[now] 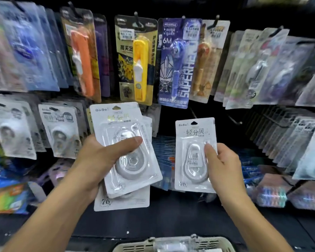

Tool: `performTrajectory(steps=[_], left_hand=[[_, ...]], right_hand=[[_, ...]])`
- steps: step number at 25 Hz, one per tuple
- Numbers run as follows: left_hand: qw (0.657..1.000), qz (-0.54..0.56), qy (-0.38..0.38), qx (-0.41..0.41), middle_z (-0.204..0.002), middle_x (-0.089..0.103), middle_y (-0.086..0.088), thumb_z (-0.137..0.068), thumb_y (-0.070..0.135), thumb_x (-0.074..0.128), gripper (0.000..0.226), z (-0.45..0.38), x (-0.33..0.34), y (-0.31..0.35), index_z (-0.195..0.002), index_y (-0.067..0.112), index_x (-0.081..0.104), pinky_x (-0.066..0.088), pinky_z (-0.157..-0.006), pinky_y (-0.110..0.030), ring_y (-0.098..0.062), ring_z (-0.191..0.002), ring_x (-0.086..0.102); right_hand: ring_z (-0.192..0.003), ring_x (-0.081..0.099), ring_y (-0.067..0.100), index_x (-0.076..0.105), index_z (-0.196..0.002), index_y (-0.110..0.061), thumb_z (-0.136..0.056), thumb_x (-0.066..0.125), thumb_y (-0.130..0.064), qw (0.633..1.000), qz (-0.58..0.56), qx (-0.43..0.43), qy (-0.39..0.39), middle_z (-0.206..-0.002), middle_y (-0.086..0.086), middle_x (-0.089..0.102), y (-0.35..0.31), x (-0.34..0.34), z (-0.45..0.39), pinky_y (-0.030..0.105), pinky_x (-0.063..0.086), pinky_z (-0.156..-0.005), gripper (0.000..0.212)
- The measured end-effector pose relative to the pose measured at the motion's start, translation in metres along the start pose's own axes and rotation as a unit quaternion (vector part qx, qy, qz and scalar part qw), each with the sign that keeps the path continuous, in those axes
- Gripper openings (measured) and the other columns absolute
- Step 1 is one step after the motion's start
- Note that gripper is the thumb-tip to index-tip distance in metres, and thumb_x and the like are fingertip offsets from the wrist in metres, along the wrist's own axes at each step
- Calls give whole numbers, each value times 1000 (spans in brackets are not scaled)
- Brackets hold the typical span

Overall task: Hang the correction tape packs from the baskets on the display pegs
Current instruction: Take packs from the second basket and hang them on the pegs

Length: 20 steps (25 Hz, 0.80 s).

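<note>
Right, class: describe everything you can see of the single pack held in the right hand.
The single pack is a white card, upright, with a clear blister over a pale teardrop-shaped dispenser. A dark hang hole sits at its top beside the printed "BoBo"; "76" is at the bottom left. The right hand pinches its right edge, thumb on the front. It hangs on no peg.

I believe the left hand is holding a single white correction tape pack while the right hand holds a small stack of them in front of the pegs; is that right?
Not quite: the hands are swapped. In the head view the left hand grips the small stack of white correction tape packs, fanned one behind another, while the right hand holds the single pack upright in front of the display pegs.
</note>
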<state>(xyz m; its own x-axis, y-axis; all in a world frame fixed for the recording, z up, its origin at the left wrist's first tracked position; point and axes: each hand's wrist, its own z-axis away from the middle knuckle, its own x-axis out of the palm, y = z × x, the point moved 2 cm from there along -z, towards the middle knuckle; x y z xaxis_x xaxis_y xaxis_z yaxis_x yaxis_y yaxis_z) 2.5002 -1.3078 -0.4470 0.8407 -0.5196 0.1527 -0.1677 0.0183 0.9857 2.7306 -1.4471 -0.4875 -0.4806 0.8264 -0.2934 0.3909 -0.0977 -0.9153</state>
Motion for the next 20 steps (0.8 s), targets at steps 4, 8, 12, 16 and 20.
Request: performTrajectory(steps=[4, 8, 12, 16, 20], left_hand=[[1000, 5, -12, -13, -99, 80, -9, -58, 21, 96, 44, 3, 9, -5, -98, 24, 78, 61, -85, -53, -32, -88, 78], [1000, 11, 0, -18, -98, 80, -9, -59, 22, 93, 44, 4, 9, -5, -100, 21, 77, 60, -86, -54, -32, -87, 78], [1000, 1, 1, -15, -103, 79, -9, -57, 22, 93, 64, 2, 12, -9, -116, 16, 70, 59, -90, -55, -32, -91, 77], [1000, 0, 7, -22, -105, 79, -9, -55, 27, 92, 72, -1, 22, -13, -121, 15, 67, 58, -91, -55, -32, -93, 77], [1000, 5, -7, -27, -100, 80, -8, -60, 22, 95, 54, -2, 32, -14, -110, 17, 74, 59, -90, -51, -30, -91, 77]], right_hand=[[-58, 48, 23, 53, -82, 1, -99, 55, -36, 999, -34, 22, 16, -69, 18, 59, -4, -7, -5, 34, 35, -52, 41], [-60, 66, 31, 67, -83, -11, -99, 57, -35, 997, -62, 37, 1, -77, 14, 72, -4, -14, -1, 37, 47, -55, 31], [-67, 73, 25, 72, -84, -26, -99, 57, -34, 999, -33, 42, -5, -76, -2, 76, -13, -18, -8, 48, 58, -59, 23], [-70, 73, 19, 65, -105, -31, -96, 61, -37, 999, 20, 29, -9, -76, -5, 75, -17, -18, -21, 50, 59, -65, 11], [-90, 59, 18, 50, -117, -28, -92, 67, -40, 969, 202, -119, 76, -99, -11, 59, -24, -15, -10, 41, 48, -75, 33]])
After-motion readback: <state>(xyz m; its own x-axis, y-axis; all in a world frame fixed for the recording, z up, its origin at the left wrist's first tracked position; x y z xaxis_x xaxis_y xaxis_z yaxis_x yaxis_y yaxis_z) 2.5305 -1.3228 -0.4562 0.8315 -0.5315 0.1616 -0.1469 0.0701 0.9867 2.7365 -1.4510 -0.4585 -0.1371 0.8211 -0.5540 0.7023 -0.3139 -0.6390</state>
